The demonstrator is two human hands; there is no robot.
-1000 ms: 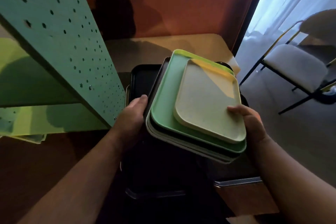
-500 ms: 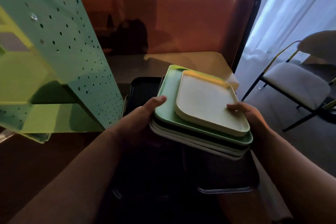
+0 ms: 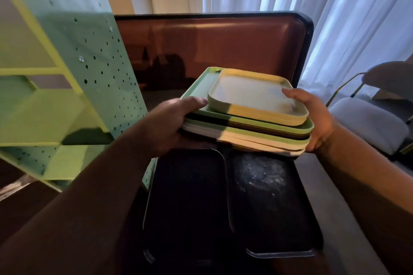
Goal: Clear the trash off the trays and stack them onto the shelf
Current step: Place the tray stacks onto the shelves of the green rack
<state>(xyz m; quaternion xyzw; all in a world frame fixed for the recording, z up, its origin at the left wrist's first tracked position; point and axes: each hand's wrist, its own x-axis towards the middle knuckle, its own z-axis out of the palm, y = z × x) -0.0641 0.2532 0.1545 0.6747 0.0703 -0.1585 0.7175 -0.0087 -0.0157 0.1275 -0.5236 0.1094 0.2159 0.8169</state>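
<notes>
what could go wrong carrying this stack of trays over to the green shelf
The small top tray sits loose and off-centre on the stack of trays, so a tilt could slide it off. The left hand and right hand hold only the ends. The perforated shelf side panel is close; a corner could clip it.

The tray stack (image 3: pixel 245 118) has come up off the dark trays (image 3: pixel 190 196), lifted higher between both hands, now nearly level.
</notes>
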